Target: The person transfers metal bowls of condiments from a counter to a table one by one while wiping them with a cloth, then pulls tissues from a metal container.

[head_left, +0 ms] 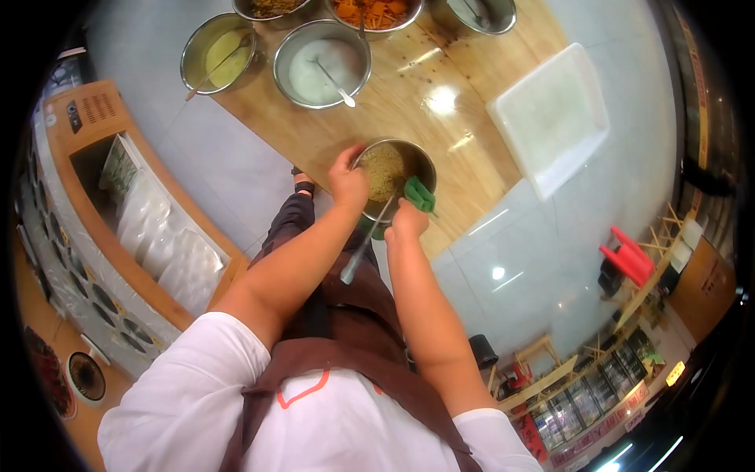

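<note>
A round steel bowl [425, 160] holding a yellowish, grainy filling [382, 169] is at the near edge of the wooden table. My left hand [347, 179] grips its left rim, fingers partly hidden behind the wall. My right hand [408, 221] is closed on a green, folded cloth-like piece [420, 194] at the bowl's near right rim. More green shows just below the bowl. A long-handled metal spoon [360, 256] leans out of the bowl toward me, its handle passing between my forearms.
Steel bowls with white paste [312, 69], yellow paste [223, 60] and shredded orange food [380, 12] stand on the far part of the wooden table [417, 86]. A white translucent tray [550, 118] is at right. An orange-framed cabinet [98, 102] stands at left, a red stool [629, 256] farther right.
</note>
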A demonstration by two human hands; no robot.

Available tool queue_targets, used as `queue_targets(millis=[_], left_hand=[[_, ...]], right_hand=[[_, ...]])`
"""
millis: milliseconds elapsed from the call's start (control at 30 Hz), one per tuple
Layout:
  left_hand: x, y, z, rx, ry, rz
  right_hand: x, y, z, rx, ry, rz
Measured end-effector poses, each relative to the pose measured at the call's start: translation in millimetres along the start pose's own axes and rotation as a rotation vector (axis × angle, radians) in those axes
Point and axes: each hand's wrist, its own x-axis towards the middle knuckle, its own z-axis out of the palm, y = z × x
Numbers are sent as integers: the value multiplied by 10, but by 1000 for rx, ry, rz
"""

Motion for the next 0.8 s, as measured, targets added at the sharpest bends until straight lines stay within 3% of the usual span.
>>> queue_targets(millis=[100, 167, 200, 267, 300, 367, 400, 467, 500, 567, 633, 667, 700, 733, 800], left_hand=[[53, 8, -45, -11, 12, 7], [197, 359, -83, 532, -287, 58], [313, 451, -46, 537, -290, 60], [544, 573, 68, 675, -696, 831], [557, 668, 127, 679, -697, 825], [560, 833, 259, 954, -1073, 233], [526, 795, 239, 954, -1077, 218], [475, 766, 179, 659, -823, 68], [449, 701, 134, 665, -825, 63], [427, 508, 70, 589, -625, 225], [356, 432, 74, 483, -530, 149], [286, 376, 75, 373, -428, 53], [224, 343, 84, 368, -432, 52], [173, 313, 90, 255, -323, 54], [106, 169, 102, 142, -210, 58]], right_hand=[[146, 16, -66, -75, -7, -19], [257, -119, -150, -493, -218, -399], [330, -190, -151, -488, -217, -395], [481, -353, -42, -990, -413, -667], [469, -428, 24, -990, -416, -661], [405, -656, 173, -1100, -553, -669], [404, -715, 175, -1102, -555, -664], [489, -616, 90, -996, -537, -593], [518, -549, 59, -889, -519, -536], [494, -409, -76, -781, -457, -496], [359, -353, -182, -669, -381, -463], [221, -260, -197, -443, -273, -340], [102, -186, -171, -219, -167, -218], [51, -91, -131, -221, -165, -222], [-38, 104, -18, 197, 16, -22]])
